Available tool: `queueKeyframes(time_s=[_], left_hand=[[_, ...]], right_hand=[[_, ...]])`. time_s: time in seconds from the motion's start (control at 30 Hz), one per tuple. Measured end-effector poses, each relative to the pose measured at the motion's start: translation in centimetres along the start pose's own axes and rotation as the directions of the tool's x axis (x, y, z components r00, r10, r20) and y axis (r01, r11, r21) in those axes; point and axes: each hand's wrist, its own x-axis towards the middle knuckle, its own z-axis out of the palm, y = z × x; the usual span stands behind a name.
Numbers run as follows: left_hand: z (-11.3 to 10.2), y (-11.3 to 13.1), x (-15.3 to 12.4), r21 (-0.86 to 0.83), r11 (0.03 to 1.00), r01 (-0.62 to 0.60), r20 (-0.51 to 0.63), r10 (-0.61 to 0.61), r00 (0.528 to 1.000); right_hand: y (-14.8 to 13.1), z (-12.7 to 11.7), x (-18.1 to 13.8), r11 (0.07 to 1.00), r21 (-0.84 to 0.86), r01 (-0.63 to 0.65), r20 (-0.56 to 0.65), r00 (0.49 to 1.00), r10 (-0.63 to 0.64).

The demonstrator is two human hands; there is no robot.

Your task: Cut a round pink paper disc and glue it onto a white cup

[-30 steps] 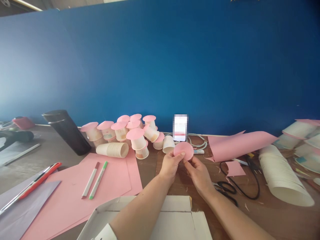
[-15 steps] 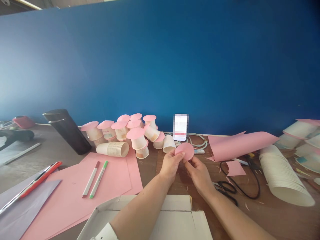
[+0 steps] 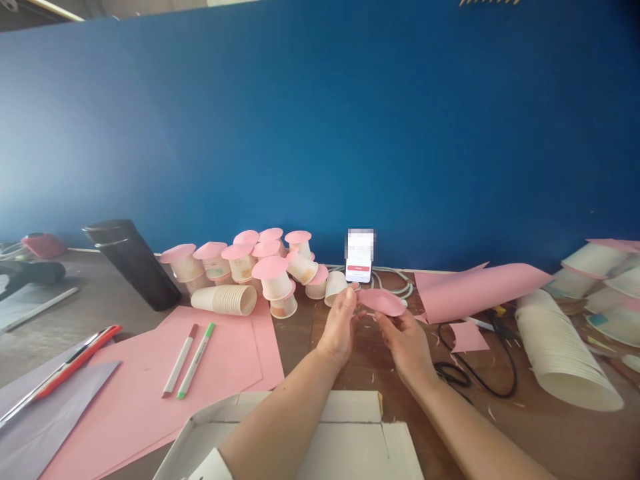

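A round pink paper disc (image 3: 383, 302) is in my right hand (image 3: 407, 340), pinched at its lower edge and tilted so it looks narrow. My left hand (image 3: 339, 330) is beside the disc's left edge, thumb up and fingers curled in. Whatever lies between those fingers is hidden. Just behind my left hand a white paper cup (image 3: 335, 289) lies tipped on its side. A phone (image 3: 359, 257) with a lit screen leans on the blue wall behind both hands.
Paper cups topped with pink discs (image 3: 271, 269) stand at centre left, near a nested cup stack (image 3: 225, 300). Pink sheets (image 3: 135, 380) with two markers (image 3: 196, 360), a black flask (image 3: 135, 267), rolled pink paper (image 3: 480, 290), a large cup stack (image 3: 565, 353) and a white box lid (image 3: 350, 440) surround.
The pink disc has tilted from facing me to nearly edge-on and shifted right with my right hand. My left thumb has come off it and now points up.
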Motion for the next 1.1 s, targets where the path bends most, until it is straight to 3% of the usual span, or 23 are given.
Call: queueKeyframes(time_s=[0.17,0.3,0.43,0.63,0.83,0.93,1.1], left_hand=[[-0.4,0.0,0.4,-0.064,0.968,0.241,-0.099,-0.247,0.964],[-0.7,0.3,0.4,-0.046,0.909,0.415,-0.010,-0.415,0.910],[-1.0,0.4,0.1,0.033,0.873,0.487,0.090,-0.488,0.868],[-1.4,0.1,0.0,0.029,0.877,0.480,0.170,-0.478,0.862],[-1.4,0.0,0.1,0.045,0.904,0.425,0.136,-0.427,0.894],[-1.3,-0.1,0.2,0.096,0.914,0.394,0.116,-0.404,0.907],[-1.3,-0.2,0.2,0.159,0.917,0.367,0.088,-0.383,0.920]], right_hand=[[0.6,-0.6,0.5,0.995,0.028,0.092,0.000,0.996,-0.092],[1.1,-0.9,0.5,0.982,-0.023,0.187,0.005,0.982,-0.187],[1.2,-1.1,0.5,0.951,-0.107,0.289,0.001,0.957,-0.290],[1.4,-1.0,0.6,0.967,-0.085,0.238,0.033,0.971,-0.236],[2.1,-1.0,1.7,0.987,0.148,-0.059,-0.013,0.998,0.062],[2.1,-1.1,2.0,0.956,0.221,-0.192,0.080,0.981,0.179],[1.4,-1.1,1.6,0.970,0.203,-0.130,0.144,0.984,0.102]])
